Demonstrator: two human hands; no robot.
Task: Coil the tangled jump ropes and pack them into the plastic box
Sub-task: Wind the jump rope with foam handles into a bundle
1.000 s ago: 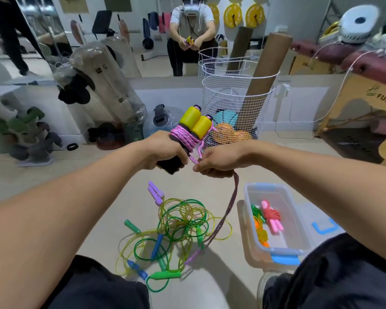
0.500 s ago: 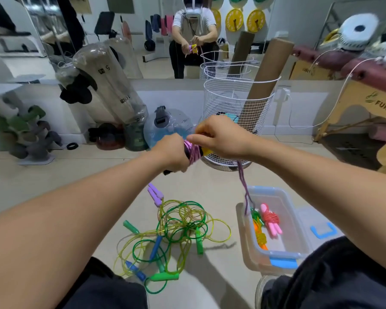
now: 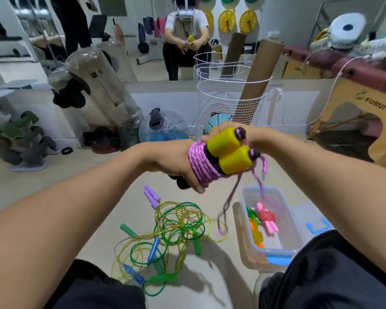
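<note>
Above tan floor (image 3: 112, 190), pink braided rope (image 3: 202, 165) coiled around yellow-capped handles (image 3: 228, 150).

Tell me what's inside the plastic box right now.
Inside the plastic box lie a coiled pink jump rope and an orange and green one. The near wall blurs whatever lies behind it.

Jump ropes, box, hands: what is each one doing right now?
Pink rope: mostly wound around yellow handles, tail dangling.
Left hand: gripping the bundle.
Right hand: behind the handles, grip hidden.
Floor ropes: tangled.
Plastic box: open, holding coiled ropes.
</note>
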